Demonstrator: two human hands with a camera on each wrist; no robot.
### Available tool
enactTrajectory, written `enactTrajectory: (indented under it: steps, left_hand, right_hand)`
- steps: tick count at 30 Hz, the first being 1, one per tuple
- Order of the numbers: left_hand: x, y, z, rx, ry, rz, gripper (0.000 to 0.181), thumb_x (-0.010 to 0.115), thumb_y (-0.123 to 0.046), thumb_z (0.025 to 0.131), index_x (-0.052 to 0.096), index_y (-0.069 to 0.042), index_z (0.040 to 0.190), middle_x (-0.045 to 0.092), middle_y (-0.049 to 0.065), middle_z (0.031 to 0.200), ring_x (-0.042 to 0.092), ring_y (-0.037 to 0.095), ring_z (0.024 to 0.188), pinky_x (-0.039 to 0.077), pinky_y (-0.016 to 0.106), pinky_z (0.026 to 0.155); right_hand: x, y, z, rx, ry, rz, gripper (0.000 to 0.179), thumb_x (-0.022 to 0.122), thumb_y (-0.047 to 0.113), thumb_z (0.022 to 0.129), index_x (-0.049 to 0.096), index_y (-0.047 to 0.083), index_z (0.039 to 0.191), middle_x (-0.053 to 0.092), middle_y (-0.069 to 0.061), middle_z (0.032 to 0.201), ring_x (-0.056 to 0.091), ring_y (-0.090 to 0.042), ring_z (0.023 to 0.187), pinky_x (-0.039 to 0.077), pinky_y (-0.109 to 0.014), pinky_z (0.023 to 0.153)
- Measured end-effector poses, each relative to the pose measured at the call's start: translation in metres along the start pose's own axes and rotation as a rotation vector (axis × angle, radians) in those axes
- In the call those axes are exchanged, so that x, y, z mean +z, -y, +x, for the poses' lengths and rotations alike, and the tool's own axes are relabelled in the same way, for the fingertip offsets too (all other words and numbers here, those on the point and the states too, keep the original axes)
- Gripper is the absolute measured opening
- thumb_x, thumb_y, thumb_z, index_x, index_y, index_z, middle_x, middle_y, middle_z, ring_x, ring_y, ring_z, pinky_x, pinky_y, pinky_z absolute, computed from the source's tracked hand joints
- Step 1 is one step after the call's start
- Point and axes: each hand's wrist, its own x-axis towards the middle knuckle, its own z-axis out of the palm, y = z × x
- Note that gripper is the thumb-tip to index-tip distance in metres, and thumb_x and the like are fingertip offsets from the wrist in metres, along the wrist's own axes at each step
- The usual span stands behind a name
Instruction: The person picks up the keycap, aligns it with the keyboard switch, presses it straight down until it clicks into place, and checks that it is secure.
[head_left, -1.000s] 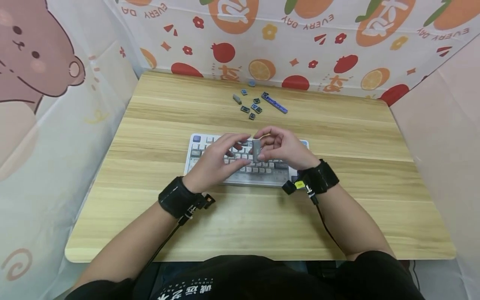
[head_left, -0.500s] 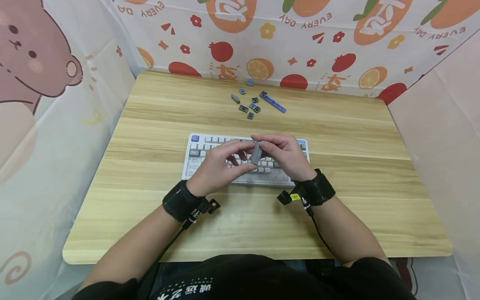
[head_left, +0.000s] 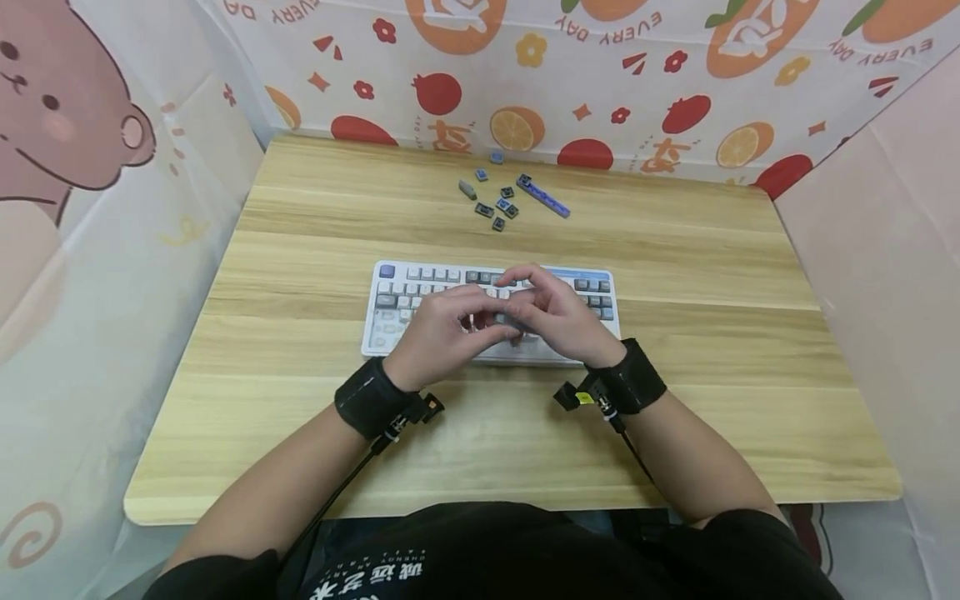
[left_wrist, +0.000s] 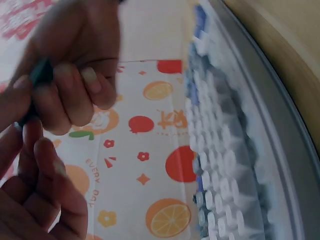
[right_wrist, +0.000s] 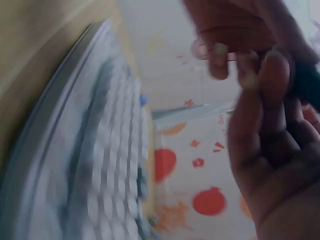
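Observation:
Both hands meet over the middle of a white and grey keyboard (head_left: 405,292), pinching a long grey keycap (left_wrist: 42,72) between their fingertips. In the head view, fingers cover most of this keycap. My left hand (head_left: 442,329) has its thumb and forefinger at one end. The right hand (head_left: 566,318) comes from the other side, thumb and curled fingers around the keycap. Both wrist views show it as a dark block raised above the key rows. The keyboard's front row lies bare of caps.
Beyond the keyboard lie several small dark and blue keycaps (head_left: 484,210), a grey keycap (head_left: 467,190) and a long blue-purple bar (head_left: 543,197), probably an upturned spacebar. A fruit-print cloth (head_left: 525,100) hangs at the back edge of the wooden table (head_left: 675,250).
The right hand's grip shifted from the keycap's side to its upper end, and the left fingers took hold too. The keycap turned from upright to tilted; both hands drew closer together.

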Motion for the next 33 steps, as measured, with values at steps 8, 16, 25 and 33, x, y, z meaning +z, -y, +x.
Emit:
enactTrajectory:
  steps: [8, 16, 25, 33]
  left_hand:
    - [0.009, 0.008, 0.001, -0.114, -0.015, 0.128, 0.025, 0.072, -0.015, 0.09, 0.073, -0.003, 0.112, 0.075, 0.007, 0.099, 0.066, 0.012, 0.079, 0.052, 0.028, 0.066]
    - [0.004, 0.015, 0.001, -0.202, 0.076, 0.176, 0.034, 0.065, -0.014, 0.094, 0.063, -0.003, 0.126, 0.072, 0.005, 0.096, 0.065, 0.017, 0.084, 0.052, 0.033, 0.072]
    - [0.006, 0.024, -0.002, -0.251, 0.151, 0.144, 0.032, 0.065, -0.016, 0.095, 0.064, -0.004, 0.125, 0.071, 0.003, 0.098, 0.064, 0.014, 0.086, 0.052, 0.031, 0.073]
    - [0.008, 0.022, -0.002, -0.279, 0.206, 0.14, 0.031, 0.065, -0.018, 0.094, 0.065, -0.006, 0.124, 0.071, 0.001, 0.1, 0.064, 0.012, 0.087, 0.054, 0.03, 0.075]
  right_hand:
    - [-0.016, -0.005, -0.007, -0.299, -0.049, -0.739, 0.024, 0.073, 0.013, 0.089, 0.074, 0.008, 0.112, 0.074, -0.003, 0.102, 0.069, -0.013, 0.092, 0.057, -0.029, 0.081]
    - [-0.041, -0.029, -0.032, -0.156, 0.003, -0.99, 0.02, 0.076, 0.01, 0.086, 0.076, 0.005, 0.105, 0.074, -0.008, 0.099, 0.07, -0.021, 0.094, 0.057, -0.037, 0.084]
    - [-0.045, -0.061, -0.053, -0.215, 0.062, -1.009, 0.016, 0.076, 0.007, 0.084, 0.076, 0.003, 0.1, 0.068, -0.006, 0.097, 0.065, -0.017, 0.09, 0.056, -0.027, 0.077]
    - [-0.039, -0.063, -0.054, -0.271, 0.079, -1.163, 0.022, 0.076, 0.006, 0.084, 0.077, 0.01, 0.106, 0.061, -0.001, 0.083, 0.052, -0.013, 0.074, 0.047, -0.027, 0.068]
